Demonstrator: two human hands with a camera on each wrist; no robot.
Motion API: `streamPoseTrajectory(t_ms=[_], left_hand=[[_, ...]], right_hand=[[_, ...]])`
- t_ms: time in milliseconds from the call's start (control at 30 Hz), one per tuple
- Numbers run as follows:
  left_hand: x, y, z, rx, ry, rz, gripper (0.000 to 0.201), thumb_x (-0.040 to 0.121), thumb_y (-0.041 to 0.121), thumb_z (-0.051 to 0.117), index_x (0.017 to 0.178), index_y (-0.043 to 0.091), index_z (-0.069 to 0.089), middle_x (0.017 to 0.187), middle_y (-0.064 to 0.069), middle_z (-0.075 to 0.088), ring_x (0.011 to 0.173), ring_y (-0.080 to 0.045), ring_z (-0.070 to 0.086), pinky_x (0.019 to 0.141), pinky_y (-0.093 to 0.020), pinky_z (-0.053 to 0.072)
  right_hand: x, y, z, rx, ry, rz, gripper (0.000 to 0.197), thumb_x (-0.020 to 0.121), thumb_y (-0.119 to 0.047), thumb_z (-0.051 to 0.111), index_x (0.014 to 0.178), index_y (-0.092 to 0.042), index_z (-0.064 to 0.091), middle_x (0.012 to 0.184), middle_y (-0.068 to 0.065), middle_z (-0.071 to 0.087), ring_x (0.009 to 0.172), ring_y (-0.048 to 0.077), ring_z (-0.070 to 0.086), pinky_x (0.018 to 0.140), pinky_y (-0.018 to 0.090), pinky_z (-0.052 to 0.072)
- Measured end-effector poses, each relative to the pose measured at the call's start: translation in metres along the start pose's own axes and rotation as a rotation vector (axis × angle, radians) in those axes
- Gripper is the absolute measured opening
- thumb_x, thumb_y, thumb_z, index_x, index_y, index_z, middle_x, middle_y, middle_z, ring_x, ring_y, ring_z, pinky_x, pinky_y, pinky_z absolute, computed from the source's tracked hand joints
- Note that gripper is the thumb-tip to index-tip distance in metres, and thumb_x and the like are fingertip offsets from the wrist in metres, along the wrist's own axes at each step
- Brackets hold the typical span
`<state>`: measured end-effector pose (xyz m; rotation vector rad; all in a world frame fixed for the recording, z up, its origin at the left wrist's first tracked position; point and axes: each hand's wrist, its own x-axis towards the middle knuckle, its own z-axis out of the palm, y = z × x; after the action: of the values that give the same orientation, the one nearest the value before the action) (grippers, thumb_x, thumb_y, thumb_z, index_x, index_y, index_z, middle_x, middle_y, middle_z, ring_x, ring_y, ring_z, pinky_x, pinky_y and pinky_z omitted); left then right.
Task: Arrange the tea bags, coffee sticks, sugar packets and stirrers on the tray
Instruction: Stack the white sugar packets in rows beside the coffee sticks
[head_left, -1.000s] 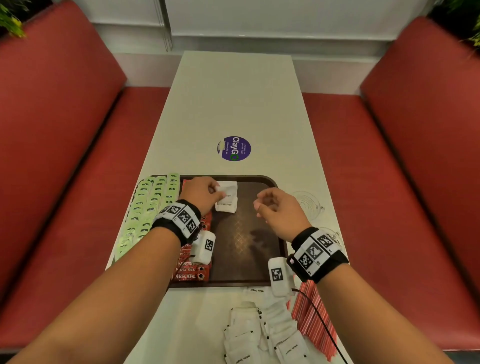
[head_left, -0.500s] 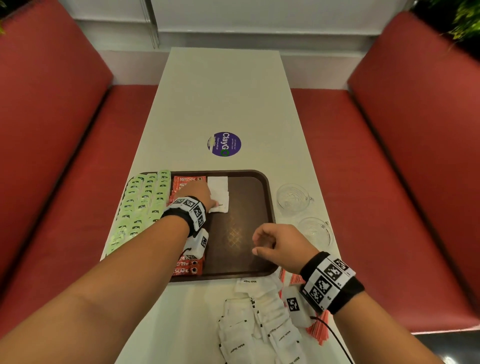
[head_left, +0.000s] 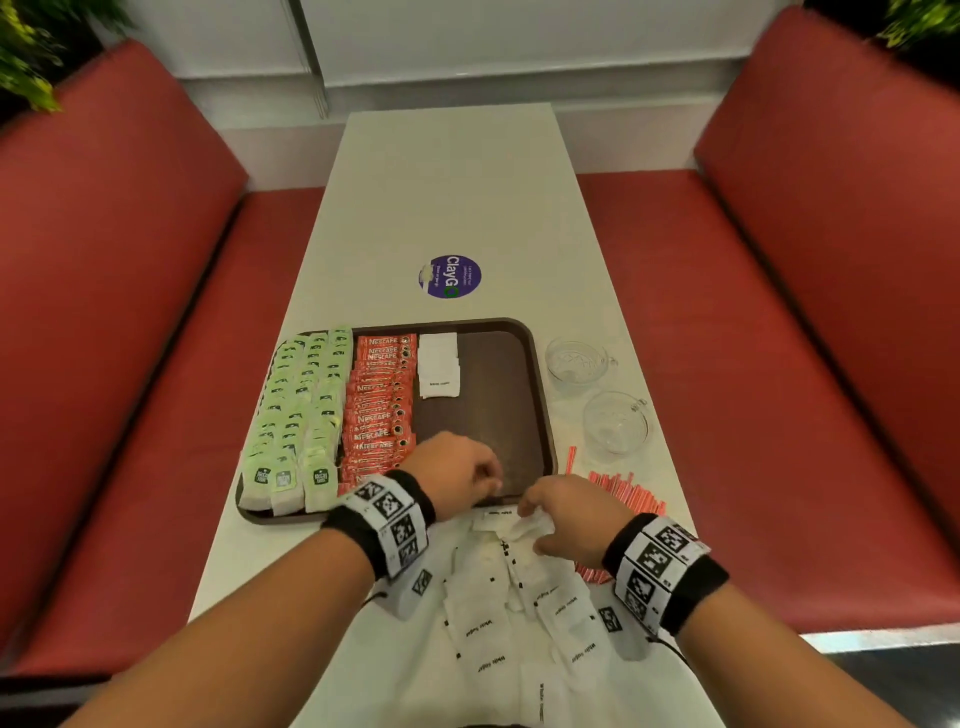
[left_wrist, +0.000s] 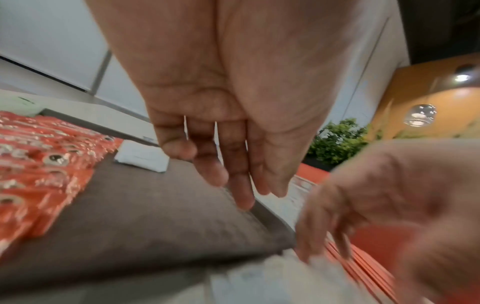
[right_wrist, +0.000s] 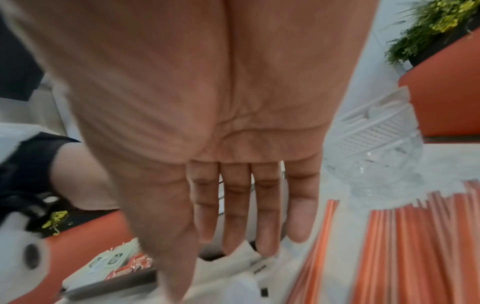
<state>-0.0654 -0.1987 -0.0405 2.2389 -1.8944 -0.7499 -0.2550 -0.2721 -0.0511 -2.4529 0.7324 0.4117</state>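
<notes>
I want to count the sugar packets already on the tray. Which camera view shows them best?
The head view: the sugar packets on the tray lie unobstructed in an overlapping stack beside the coffee sticks. The left wrist view shows them only as a small blurred white patch behind the fingers. The right wrist view does not show them.

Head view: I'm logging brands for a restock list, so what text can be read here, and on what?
"NESCAFE": red coffee sticks on the tray.
"White Sugar": white sugar packets on the table.
"ClayGo": round purple sticker; its small print is unreadable.
Green tea bags: dark labels too blurred to read.
Wristbands: coded squares, no words.
</notes>
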Motion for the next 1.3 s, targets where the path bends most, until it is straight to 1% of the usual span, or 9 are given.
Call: streamPoseTrajectory(t_ms=[100,267,467,700,900,967,1067,1167,1300], left_hand=[[-0.011,0.014,0.021,0.115,-0.07,0.029,0.019,0.094,0.037,0.06,0.103,0.025,0.072,0.101,0.004,0.072,0.092,-0.017,0.066,0.086,-0.034,0.054],[-0.015,0.022,0.041,0.223,-0.073,-0.016,0.029,0.092,0.044,0.059,0.109,0.022,0.067,0.106,-0.004,0.07,0.097,-0.025,0.064,0.08,-0.033,0.049],[-0.017,0.017,0.055,0.196,-0.076,-0.04,0.037,0.09,0.045,0.064,0.119,0.021,0.065,0.113,-0.001,0.068,0.103,-0.022,0.063,0.088,-0.035,0.052],[-0.019,0.018,0.057,0.175,-0.075,-0.069,0.037,0.091,0.052,0.059,0.108,0.021,0.069,0.105,-0.001,0.066,0.095,-0.022,0.063,0.083,-0.034,0.051],[-0.022,0.019,0.064,0.187,-0.003,-0.125,0.034,0.09,0.054,0.057,0.098,0.022,0.066,0.093,-0.002,0.068,0.086,-0.023,0.065,0.073,-0.033,0.052],[-0.022,0.019,0.066,0.211,0.002,-0.152,0.033,0.093,0.049,0.053,0.102,0.019,0.066,0.095,-0.006,0.069,0.086,-0.027,0.065,0.072,-0.034,0.051],[-0.023,0.018,0.061,0.191,-0.003,-0.173,0.027,0.097,0.038,0.05,0.097,0.015,0.062,0.097,-0.01,0.068,0.087,-0.029,0.064,0.07,-0.034,0.047],[-0.029,0.016,0.044,0.094,0.048,-0.177,0.023,0.097,0.034,0.051,0.082,0.017,0.058,0.088,-0.006,0.065,0.083,-0.027,0.063,0.068,-0.032,0.046],[-0.037,0.018,0.017,-0.085,0.187,-0.15,0.022,0.094,0.033,0.06,0.077,0.019,0.062,0.07,0.002,0.059,0.07,-0.018,0.057,0.061,-0.027,0.036]], right_hand=[[-0.001,0.003,0.006,0.009,0.07,0.042,0.034,0.089,-0.019,0.068,0.123,-0.02,0.061,0.124,-0.002,0.06,0.112,0.018,0.057,0.088,0.022,0.04],[0.0,0.004,0.013,0.049,0.108,0.06,0.032,0.088,-0.004,0.061,0.117,-0.017,0.061,0.117,0.001,0.061,0.108,0.019,0.058,0.083,0.021,0.04],[0.009,0.003,0.015,0.035,0.06,0.057,0.034,0.091,-0.004,0.061,0.119,-0.02,0.069,0.12,0.0,0.064,0.111,0.019,0.061,0.097,0.027,0.049],[0.012,0.001,0.018,0.083,0.156,0.038,0.023,0.096,-0.011,0.057,0.108,-0.018,0.075,0.106,0.002,0.072,0.099,0.018,0.066,0.09,0.025,0.051],[0.011,-0.002,0.014,0.311,0.285,-0.008,0.021,0.086,0.003,0.064,0.095,-0.012,0.074,0.088,0.0,0.071,0.083,0.014,0.066,0.072,0.012,0.049],[0.012,-0.005,0.014,0.325,0.282,-0.012,0.023,0.086,0.002,0.062,0.098,-0.013,0.073,0.087,-0.002,0.07,0.081,0.013,0.065,0.074,0.016,0.051],[0.01,-0.008,0.012,0.316,0.343,0.0,0.033,0.088,-0.006,0.061,0.119,-0.016,0.065,0.099,-0.003,0.067,0.082,0.009,0.058,0.079,0.021,0.049],[0.005,-0.009,0.009,0.284,0.333,-0.008,0.055,0.084,-0.018,0.071,0.136,-0.018,0.052,0.119,-0.001,0.058,0.092,0.01,0.056,0.084,0.023,0.048],[0.004,-0.016,0.004,0.287,0.244,-0.109,0.08,0.074,-0.035,0.079,0.144,-0.024,0.041,0.133,0.002,0.052,0.113,0.018,0.058,0.099,0.038,0.051]])
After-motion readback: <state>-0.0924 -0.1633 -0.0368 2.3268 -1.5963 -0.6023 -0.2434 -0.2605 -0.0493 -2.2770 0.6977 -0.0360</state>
